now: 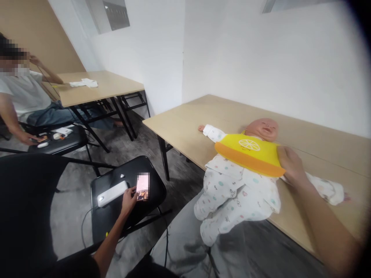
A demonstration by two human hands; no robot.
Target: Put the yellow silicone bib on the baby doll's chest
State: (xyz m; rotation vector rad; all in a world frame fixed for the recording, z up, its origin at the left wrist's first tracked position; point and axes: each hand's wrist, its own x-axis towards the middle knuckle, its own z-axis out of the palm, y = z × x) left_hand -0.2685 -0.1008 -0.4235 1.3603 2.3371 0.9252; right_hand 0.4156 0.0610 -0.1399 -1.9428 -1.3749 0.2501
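1. The doll (240,181) lies on its back on the near tabletop (185,123), legs over the edge.
2. A bib (251,152) lies on its chest.
3. Left of it, a phone (142,186) and power bank (112,193) lie on a chair (127,224).

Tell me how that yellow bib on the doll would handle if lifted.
The yellow bib probably keeps its shape: its thick orange lip stands out as a moulded trough. It looks smooth, perhaps slippery. The right hand touches its edge; the doll beneath looks soft.
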